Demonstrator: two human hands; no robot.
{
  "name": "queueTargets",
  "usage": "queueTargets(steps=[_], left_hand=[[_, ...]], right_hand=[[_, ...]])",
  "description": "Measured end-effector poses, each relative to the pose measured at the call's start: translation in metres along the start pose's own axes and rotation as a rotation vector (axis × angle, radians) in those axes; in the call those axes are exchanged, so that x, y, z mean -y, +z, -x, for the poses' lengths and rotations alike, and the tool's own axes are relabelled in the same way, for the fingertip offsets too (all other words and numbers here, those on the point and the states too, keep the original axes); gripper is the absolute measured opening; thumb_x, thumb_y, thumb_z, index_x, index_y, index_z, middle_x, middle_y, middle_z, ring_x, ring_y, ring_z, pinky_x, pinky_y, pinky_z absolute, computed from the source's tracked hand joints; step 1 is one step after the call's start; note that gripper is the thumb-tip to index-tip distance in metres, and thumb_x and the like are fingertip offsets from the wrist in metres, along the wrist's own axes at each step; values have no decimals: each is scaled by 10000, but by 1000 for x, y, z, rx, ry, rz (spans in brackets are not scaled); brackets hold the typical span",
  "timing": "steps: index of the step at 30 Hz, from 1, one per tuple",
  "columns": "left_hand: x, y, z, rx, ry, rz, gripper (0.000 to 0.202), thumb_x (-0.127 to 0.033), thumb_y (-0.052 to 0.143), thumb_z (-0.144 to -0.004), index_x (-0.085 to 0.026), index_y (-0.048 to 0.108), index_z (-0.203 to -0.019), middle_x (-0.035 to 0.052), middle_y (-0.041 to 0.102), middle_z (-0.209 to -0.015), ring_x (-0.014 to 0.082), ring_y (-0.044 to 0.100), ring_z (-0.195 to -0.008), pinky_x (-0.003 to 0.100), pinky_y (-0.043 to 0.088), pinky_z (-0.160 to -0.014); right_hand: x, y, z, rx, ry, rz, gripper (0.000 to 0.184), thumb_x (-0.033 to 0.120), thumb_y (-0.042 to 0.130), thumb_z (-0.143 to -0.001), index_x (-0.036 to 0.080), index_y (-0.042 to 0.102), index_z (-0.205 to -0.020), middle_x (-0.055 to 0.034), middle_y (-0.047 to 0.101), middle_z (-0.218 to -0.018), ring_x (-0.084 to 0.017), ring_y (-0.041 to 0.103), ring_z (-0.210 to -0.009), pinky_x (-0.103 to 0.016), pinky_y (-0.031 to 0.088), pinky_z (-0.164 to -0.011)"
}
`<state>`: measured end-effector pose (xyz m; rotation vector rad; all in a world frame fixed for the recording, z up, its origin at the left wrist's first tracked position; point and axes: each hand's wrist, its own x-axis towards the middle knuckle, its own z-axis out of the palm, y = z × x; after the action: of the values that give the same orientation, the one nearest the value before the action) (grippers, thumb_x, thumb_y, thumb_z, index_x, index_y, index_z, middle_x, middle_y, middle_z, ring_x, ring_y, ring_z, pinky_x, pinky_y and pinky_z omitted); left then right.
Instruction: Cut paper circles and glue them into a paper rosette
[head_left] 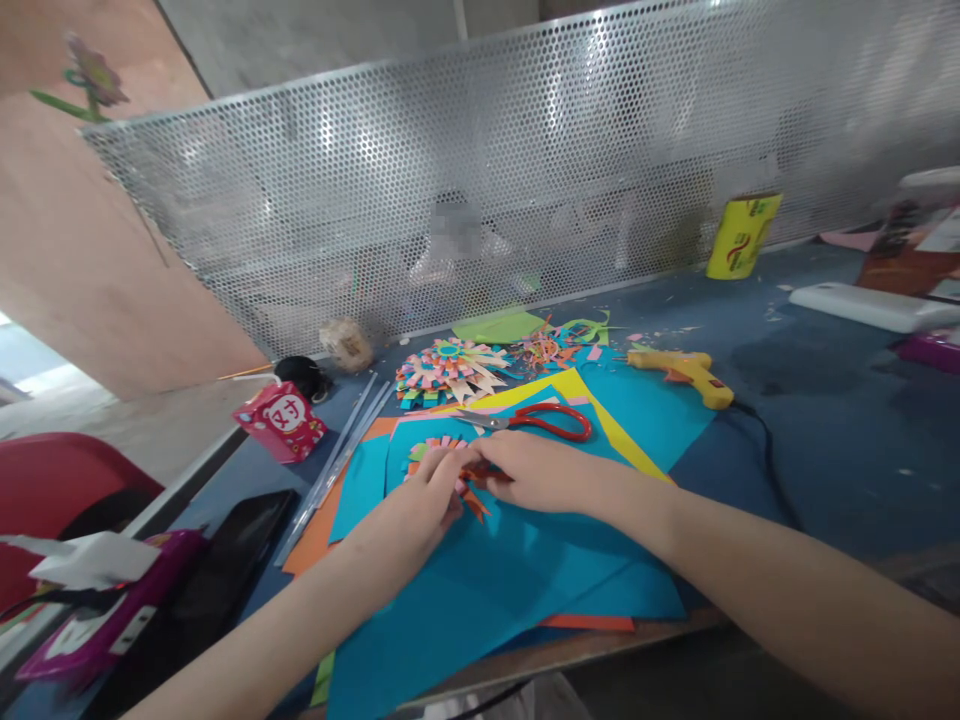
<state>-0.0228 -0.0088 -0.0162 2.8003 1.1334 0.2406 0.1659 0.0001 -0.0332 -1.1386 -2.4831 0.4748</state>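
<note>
Centrally, left hand [421, 497] and right hand [537, 472] pinch a small paper rosette [436, 447] between fingertips on the blue sheet [510, 585]; red scissors [541, 420] lie just beyond, bare paper reaching the table [825, 430] edge.

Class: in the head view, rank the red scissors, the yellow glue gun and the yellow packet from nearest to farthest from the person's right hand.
From the right hand:
1. Red scissors, just beyond it.
2. Yellow glue gun, farther right.
3. Yellow packet, at the back right.
</note>
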Motion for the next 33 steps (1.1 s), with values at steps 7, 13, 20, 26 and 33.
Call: queueTargets(steps=[7, 13, 20, 26, 33], left_hand=[[1, 1, 7, -33, 51, 78, 441, -51, 403, -798, -215, 398, -1208, 103, 549, -1135, 170, 638, -817, 295, 529, -685], [13, 9, 10, -98, -8, 230, 404, -124, 405, -832, -195, 354, -1226, 47, 620, -868, 166, 613, -764, 305, 509, -680], [19, 9, 12, -52, -10, 278, 394, -155, 445, -843, -231, 372, -1222, 20, 637, -891, 158, 609, -832, 302, 493, -749], [17, 8, 14, -61, 39, 201, 396, -137, 416, -847, -243, 389, -1227, 34, 624, -914, 159, 617, -846, 301, 499, -767], [14, 8, 6, -30, 12, 154, 464, -154, 389, -837, -174, 327, -1296, 73, 644, -867, 201, 645, -797, 354, 515, -737]], right_hand=[[1, 0, 0, -4, -14, 19, 124, 139, 497, -817, 134, 558, -925, -91, 620, -898, -197, 572, -802, -255, 371, -632], [3, -1, -1, -13, -18, 9, 168, 157, 484, -831, 132, 552, -983, -100, 626, -926, -200, 584, -797, -253, 370, -611], [5, -1, -1, -3, -8, -6, 151, 148, 490, -833, 130, 540, -975, -105, 623, -939, -205, 589, -808, -258, 375, -623], [4, -2, 0, 23, 10, -10, 134, 155, 492, -836, 139, 540, -961, -98, 620, -935, -205, 585, -819, -261, 387, -646], [7, -5, -1, 37, 92, -9, 184, 165, 506, -842, 118, 545, -1015, -116, 621, -999, -223, 585, -870, -262, 381, -641]])
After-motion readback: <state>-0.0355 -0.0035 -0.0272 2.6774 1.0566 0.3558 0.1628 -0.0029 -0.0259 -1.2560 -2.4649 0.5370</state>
